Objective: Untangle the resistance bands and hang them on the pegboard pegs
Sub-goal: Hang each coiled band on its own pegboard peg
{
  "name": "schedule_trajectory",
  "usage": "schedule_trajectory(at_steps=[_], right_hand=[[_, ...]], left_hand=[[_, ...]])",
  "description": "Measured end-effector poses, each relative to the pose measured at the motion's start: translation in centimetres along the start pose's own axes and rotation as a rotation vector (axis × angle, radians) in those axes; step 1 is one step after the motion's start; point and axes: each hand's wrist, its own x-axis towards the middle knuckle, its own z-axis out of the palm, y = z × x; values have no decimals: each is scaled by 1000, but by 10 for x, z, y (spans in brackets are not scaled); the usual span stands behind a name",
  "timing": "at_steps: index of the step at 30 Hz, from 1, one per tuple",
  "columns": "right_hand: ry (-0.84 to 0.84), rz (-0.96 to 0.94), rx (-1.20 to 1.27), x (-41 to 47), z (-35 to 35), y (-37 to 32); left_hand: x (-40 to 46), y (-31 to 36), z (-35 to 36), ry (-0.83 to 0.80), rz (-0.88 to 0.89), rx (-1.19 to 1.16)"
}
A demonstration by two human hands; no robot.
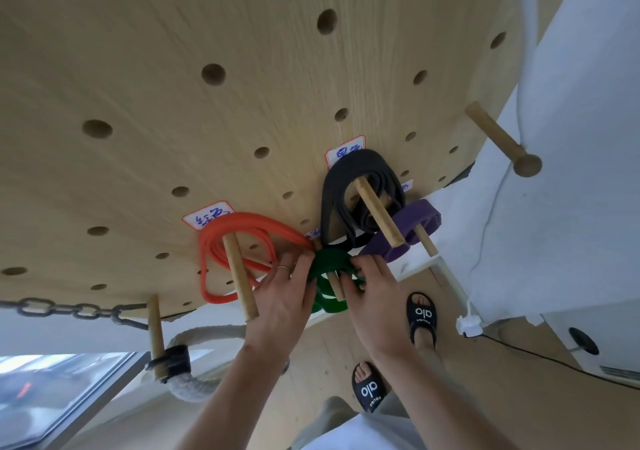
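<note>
Hanging from a wooden peg [156, 337] at the bottom left edge of the pegboard [145, 68] is a metal chain [69, 309] and a thick white rope [194, 389]. Next comes the orange band [239, 231], looped over its own long peg [239, 276] under a white label [207, 214]. The left hand [280, 304], with a ring on one finger, pinches the left side of the green band [329, 262]. This green band sits on a short peg [336, 286] near the bottom edge of the board. The right hand [372, 306] holds its right side with bent fingers. Above them the black band [360, 169] hangs on a long peg [379, 212]. Just beside it, the purple band [420, 215] hangs on another peg [426, 245]. Far right, one bare peg [498, 138] sticks out from the board's edge.
</note>
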Motion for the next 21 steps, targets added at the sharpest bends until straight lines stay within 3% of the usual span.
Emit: schedule_trajectory(at_steps=[5,21], right_hand=[[4,55,38,-3,-1,-3],[-14,148,132,-10,2,5]], left_hand=[[2,1,3,68,114,80],[18,0,-2,-188,339,237]])
